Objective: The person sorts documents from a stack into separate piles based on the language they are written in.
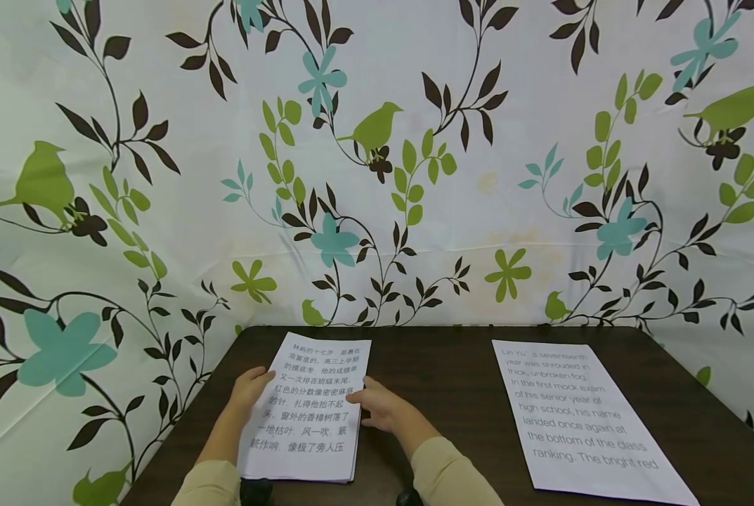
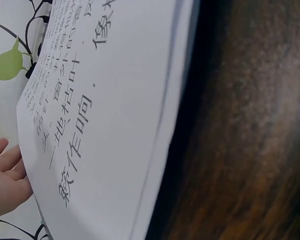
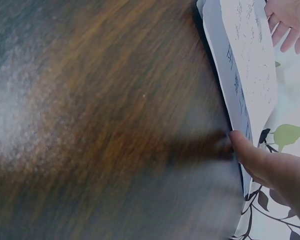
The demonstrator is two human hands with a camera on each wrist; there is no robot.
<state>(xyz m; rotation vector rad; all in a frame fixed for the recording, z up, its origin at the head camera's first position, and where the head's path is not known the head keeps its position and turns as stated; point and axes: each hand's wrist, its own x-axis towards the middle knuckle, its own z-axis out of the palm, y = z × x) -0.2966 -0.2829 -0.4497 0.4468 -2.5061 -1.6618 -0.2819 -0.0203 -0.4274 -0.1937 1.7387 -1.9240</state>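
A stack of white paper sheets (image 1: 307, 414), printed with lines of Chinese text, lies on the left part of the dark table. At its left edge is my left hand (image 1: 250, 388), its fingers loosely straight against or beside the paper; the left wrist view shows fingers (image 2: 7, 162) partly behind the sheets. My right hand (image 1: 386, 407) holds the right edge, with the thumb over the top sheet and other fingers beside the edge. In the right wrist view, one digit (image 3: 250, 152) bends across the edge of the stack (image 3: 260, 70). What lies under the sheets is hidden.
Another white sheet with English text (image 1: 585, 422) lies to the right on the dark wooden table (image 1: 440, 372). Behind stands a white cloth (image 1: 414, 274) with leaves, birds and flowers. Two small black objects (image 1: 256, 490) show at the table's front edge.
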